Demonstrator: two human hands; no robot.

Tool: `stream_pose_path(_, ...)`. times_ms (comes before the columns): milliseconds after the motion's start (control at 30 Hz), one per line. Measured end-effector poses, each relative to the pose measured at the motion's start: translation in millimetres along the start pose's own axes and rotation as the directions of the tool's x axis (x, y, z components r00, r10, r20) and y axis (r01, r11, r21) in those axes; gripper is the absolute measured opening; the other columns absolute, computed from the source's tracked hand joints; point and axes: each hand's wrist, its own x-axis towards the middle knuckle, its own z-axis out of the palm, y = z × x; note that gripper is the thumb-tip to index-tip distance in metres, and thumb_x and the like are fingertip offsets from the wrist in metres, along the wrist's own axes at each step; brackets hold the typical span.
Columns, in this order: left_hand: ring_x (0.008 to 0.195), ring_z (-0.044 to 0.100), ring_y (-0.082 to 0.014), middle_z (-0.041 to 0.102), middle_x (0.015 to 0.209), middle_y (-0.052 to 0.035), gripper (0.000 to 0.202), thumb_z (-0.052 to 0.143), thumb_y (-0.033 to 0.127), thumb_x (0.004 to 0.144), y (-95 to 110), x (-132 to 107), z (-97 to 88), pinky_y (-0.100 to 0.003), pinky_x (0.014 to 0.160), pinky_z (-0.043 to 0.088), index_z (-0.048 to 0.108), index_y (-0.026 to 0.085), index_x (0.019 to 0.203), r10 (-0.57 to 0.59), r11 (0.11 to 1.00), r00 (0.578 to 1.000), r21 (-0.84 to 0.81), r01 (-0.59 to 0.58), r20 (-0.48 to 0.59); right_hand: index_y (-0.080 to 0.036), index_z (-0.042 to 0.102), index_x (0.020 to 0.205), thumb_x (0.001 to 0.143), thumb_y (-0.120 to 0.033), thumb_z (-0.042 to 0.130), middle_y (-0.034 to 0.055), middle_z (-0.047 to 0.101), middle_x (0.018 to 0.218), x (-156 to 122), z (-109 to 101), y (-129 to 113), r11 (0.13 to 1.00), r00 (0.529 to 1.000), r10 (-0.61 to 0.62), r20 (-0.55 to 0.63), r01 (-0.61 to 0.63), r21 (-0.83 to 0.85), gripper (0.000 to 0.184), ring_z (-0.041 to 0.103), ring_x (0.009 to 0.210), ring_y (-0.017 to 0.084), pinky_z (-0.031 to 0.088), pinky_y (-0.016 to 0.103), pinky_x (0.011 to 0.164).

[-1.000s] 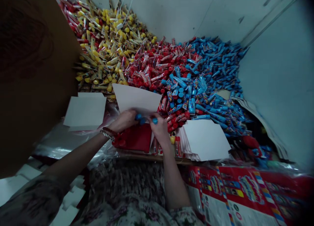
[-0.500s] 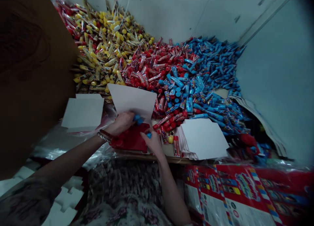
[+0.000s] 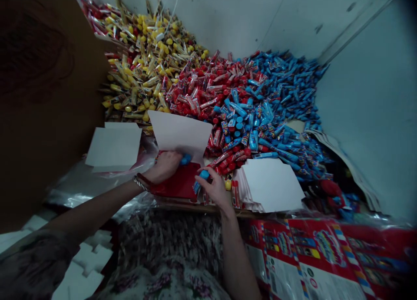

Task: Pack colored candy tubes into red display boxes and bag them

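My left hand (image 3: 164,166) is closed around a blue-capped tube (image 3: 186,159) and rests on an open red carton (image 3: 178,182). The carton's white flap (image 3: 180,133) stands up behind it. Beside it, my right hand (image 3: 213,187) pinches another blue-capped tube (image 3: 202,177) at the carton's right edge. A bracelet sits on my left wrist (image 3: 141,181).
Big heaps of yellow tubes (image 3: 143,61), red tubes (image 3: 205,91) and blue tubes (image 3: 276,100) fill the surface up to the white wall. A stack of white cards (image 3: 272,185) lies right of my hands, another white card (image 3: 114,146) left. A brown cardboard sheet (image 3: 42,96) stands at the left. Printed red cartons (image 3: 319,252) lie at the lower right.
My right hand came away from the left, dropped toward me and now holds a blue-capped tube at the carton's right edge. My left hand stayed on the carton.
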Motion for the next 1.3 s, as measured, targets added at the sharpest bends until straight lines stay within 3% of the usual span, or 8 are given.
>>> stream_pose_path(167,0.096,0.063,-0.0289,0.065,0.104,-0.0172,0.020,0.051,0.023,0.086,1.7,4.2,-4.5,-0.034,0.078,0.047,0.064,0.011,0.097,0.015,0.999,1.000,-0.033,-0.014,0.009,-0.019,0.062,0.095,0.079,-0.046,0.062,0.0038,0.059,0.095,2.2,-5.9,4.0,0.981,0.984,-0.121,-0.133,0.098,-0.164,0.032,0.054,0.091,0.018,0.042,0.030,0.087)
stream_pose_path(267,0.095,0.060,-0.0289,0.062,0.105,-0.0143,0.045,0.062,0.048,0.078,-15.1,1.4,-15.0,-0.035,0.080,0.047,0.057,0.012,0.103,0.045,0.958,0.997,-0.282,-0.061,-0.063,-0.019,0.063,0.097,0.081,-0.038,0.062,0.0039,0.059,0.096,6.6,-0.8,8.1,0.964,0.974,-0.184,-0.132,0.152,-0.218,0.025,0.055,0.091,0.018,0.043,0.029,0.085)
stream_pose_path(433,0.093,0.056,-0.0183,0.057,0.106,-0.0059,0.047,0.040,0.053,0.087,-32.7,-25.6,-29.9,-0.028,0.079,0.047,0.045,0.015,0.115,-0.034,0.504,0.987,-0.855,-0.120,-0.159,-0.020,0.064,0.100,0.087,-0.026,0.055,0.0053,0.060,0.101,23.4,19.5,14.6,0.904,0.964,-0.253,-0.085,0.204,-0.376,0.017,0.056,0.098,0.018,0.043,0.030,0.089)
stream_pose_path(600,0.094,0.057,-0.0148,0.055,0.109,-0.0063,0.049,0.040,0.042,0.089,-18.9,-41.3,-18.3,-0.027,0.083,0.049,0.029,0.020,0.132,-0.140,0.164,0.962,-0.964,-0.210,-0.234,-0.020,0.061,0.108,0.090,-0.017,0.046,0.0087,0.057,0.110,34.5,34.6,-2.4,0.684,0.979,-0.132,0.157,0.204,-0.700,0.023,0.058,0.100,0.021,0.047,0.031,0.082)
stream_pose_path(700,0.104,0.056,-0.0159,0.055,0.118,-0.0087,0.057,0.041,0.037,0.089,-9.8,-39.7,-4.5,-0.031,0.092,0.045,0.021,0.021,0.141,-0.174,0.249,0.919,-0.919,-0.305,-0.353,-0.018,0.060,0.110,0.090,-0.008,0.036,0.0125,0.057,0.113,39.8,43.4,-19.7,0.552,0.975,-0.007,0.221,0.188,-0.812,0.033,0.062,0.090,0.021,0.048,0.032,0.076)
stream_pose_path(867,0.098,0.058,-0.0181,0.060,0.108,-0.0090,0.033,0.046,0.036,0.089,-10.2,-43.3,17.5,-0.032,0.090,0.046,0.050,0.015,0.114,-0.186,0.505,0.889,-0.817,-0.280,-0.419,-0.014,0.061,0.112,0.090,-0.004,0.028,0.0158,0.058,0.110,49.4,51.8,-25.8,0.475,0.968,0.068,0.243,0.183,-0.861,0.040,0.064,0.090,0.024,0.050,0.035,0.076)
stream_pose_path(1133,0.103,0.054,-0.0222,0.059,0.111,-0.0115,0.025,0.041,0.021,0.088,-27.5,-44.8,47.9,-0.038,0.092,0.045,0.053,0.015,0.109,0.004,0.801,0.904,-0.539,-0.259,-0.428,-0.021,0.047,0.134,0.090,-0.026,0.053,0.0085,0.060,0.122,25.5,27.5,16.8,0.840,0.983,-0.184,0.020,0.168,-0.515,0.045,0.056,0.112,0.020,0.044,0.034,0.097)
stream_pose_path(1300,0.099,0.055,-0.0230,0.061,0.106,-0.0115,0.029,0.039,0.008,0.084,-31.0,-33.5,28.2,-0.037,0.089,0.046,0.058,0.014,0.106,0.165,0.918,0.952,-0.314,-0.244,-0.257,-0.022,0.069,0.100,0.090,-0.026,0.050,0.0037,0.069,0.094,-8.6,14.7,-28.4,0.945,0.964,-0.257,-0.072,0.234,-0.229,0.021,0.064,0.088,0.016,0.050,0.029,0.081)
